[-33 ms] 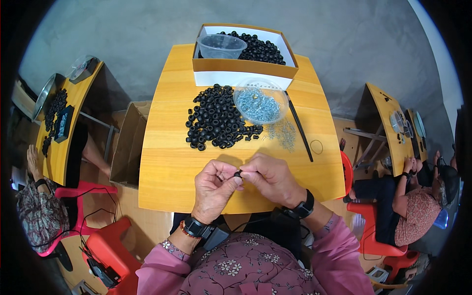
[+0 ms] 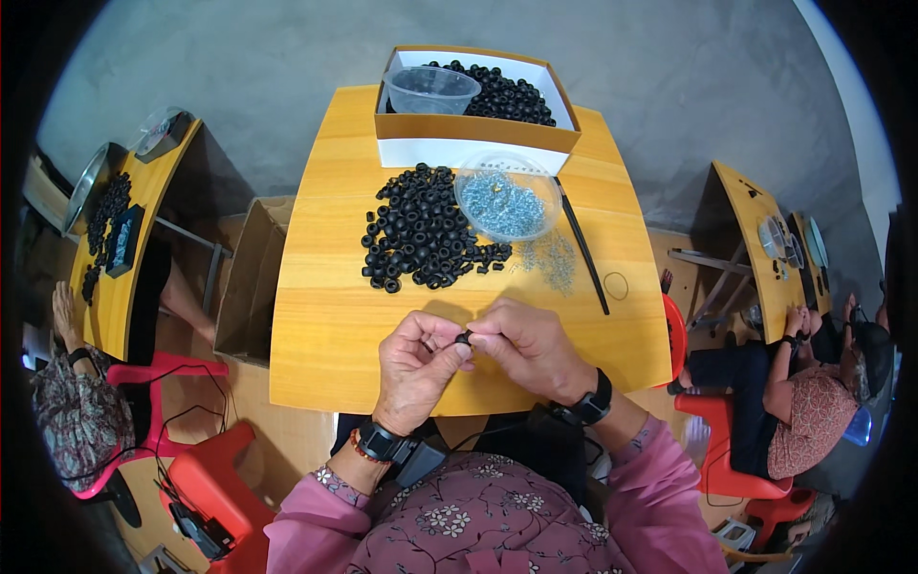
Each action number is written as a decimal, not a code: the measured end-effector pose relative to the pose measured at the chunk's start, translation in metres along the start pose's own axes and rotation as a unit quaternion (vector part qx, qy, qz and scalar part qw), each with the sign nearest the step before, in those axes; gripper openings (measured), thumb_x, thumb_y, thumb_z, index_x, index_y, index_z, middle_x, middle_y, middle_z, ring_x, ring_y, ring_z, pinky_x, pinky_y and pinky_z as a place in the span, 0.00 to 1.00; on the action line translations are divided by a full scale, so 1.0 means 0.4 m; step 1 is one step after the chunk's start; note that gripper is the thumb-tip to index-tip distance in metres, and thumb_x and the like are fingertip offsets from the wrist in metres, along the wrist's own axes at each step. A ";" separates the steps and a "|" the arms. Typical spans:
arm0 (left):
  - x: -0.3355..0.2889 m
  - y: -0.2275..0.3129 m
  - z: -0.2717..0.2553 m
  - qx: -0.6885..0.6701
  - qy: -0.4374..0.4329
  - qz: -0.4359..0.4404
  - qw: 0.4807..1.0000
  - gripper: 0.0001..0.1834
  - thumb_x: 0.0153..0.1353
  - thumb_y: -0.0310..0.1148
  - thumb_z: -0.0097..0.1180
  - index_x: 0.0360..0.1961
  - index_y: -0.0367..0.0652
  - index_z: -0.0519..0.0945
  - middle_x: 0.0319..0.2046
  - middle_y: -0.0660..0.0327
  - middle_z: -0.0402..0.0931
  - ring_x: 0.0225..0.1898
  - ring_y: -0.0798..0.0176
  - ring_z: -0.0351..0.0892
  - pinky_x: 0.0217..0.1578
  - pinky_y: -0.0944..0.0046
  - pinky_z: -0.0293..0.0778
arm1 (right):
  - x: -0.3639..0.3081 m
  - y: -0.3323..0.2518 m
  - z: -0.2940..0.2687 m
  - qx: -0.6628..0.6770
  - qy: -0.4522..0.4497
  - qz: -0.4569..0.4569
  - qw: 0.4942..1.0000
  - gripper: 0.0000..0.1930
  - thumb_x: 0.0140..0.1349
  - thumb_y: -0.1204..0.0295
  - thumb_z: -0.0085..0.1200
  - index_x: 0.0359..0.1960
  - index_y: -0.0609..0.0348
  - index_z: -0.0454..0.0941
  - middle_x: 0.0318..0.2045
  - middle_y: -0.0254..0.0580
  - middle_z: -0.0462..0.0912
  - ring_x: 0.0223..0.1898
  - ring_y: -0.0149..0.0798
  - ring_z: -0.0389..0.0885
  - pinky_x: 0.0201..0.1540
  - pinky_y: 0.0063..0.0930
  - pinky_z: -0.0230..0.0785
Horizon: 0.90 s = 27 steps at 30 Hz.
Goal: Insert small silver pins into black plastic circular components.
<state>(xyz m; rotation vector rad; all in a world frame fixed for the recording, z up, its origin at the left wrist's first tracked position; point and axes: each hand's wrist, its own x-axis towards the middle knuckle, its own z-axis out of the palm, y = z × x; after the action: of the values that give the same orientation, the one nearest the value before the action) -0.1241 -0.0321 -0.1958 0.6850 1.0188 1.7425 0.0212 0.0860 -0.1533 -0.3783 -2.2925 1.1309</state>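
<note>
Over the near part of the wooden table (image 2: 335, 316), my left hand (image 2: 418, 368) pinches a small round black plastic or rubber piece (image 2: 463, 339) between thumb and fingers. The fingertips of my right hand (image 2: 535, 351) are pressed together right against that piece; whatever lies between them is too small to make out. Beyond my hands is a heap of black ring-like pieces (image 2: 421, 225), some with visible holes. Beside it stands a transparent round tub (image 2: 554, 196) holding many tiny silvery-blue parts (image 2: 502, 208). More tiny pale parts (image 2: 550, 261) lie loose in front of the tub.
At the far edge sits a brown-and-white box (image 2: 473, 153) of black pieces with a transparent bowl (image 2: 430, 91) inside. A black rod (image 2: 581, 244) and thin ring (image 2: 616, 286) lie at right. Other people sit at a left table (image 2: 163, 206) and a right table (image 2: 741, 215).
</note>
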 end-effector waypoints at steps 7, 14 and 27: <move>0.000 0.000 0.002 0.023 -0.008 0.014 1.000 0.08 0.63 0.16 0.59 0.42 0.34 0.78 0.33 0.60 0.81 0.33 0.70 0.82 0.38 0.66 0.85 | -0.001 -0.007 -0.008 -0.032 -0.002 -0.039 0.999 0.06 0.65 0.79 0.56 0.43 0.62 0.79 0.29 0.47 0.78 0.31 0.49 0.80 0.33 0.38 0.72; 0.000 -0.001 0.002 0.027 -0.004 0.015 1.000 0.08 0.63 0.16 0.59 0.42 0.35 0.78 0.32 0.59 0.81 0.33 0.69 0.83 0.38 0.66 0.85 | 0.004 -0.018 -0.019 -0.041 -0.013 -0.038 0.998 0.07 0.63 0.80 0.56 0.42 0.62 0.78 0.30 0.47 0.79 0.32 0.50 0.81 0.34 0.38 0.73; -0.002 0.004 0.005 0.042 -0.005 0.001 0.999 0.09 0.61 0.15 0.60 0.42 0.35 0.77 0.32 0.59 0.81 0.32 0.69 0.83 0.38 0.67 0.84 | 0.011 -0.012 -0.035 0.016 -0.044 0.083 0.995 0.04 0.62 0.74 0.62 0.36 0.60 0.82 0.27 0.35 0.81 0.26 0.27 0.78 0.29 0.22 0.69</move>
<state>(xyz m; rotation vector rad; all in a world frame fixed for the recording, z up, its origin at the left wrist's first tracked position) -0.1229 -0.0324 -0.1935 0.7478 1.0893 1.7034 0.0258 0.0940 -0.1410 -0.5253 -2.3511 1.2873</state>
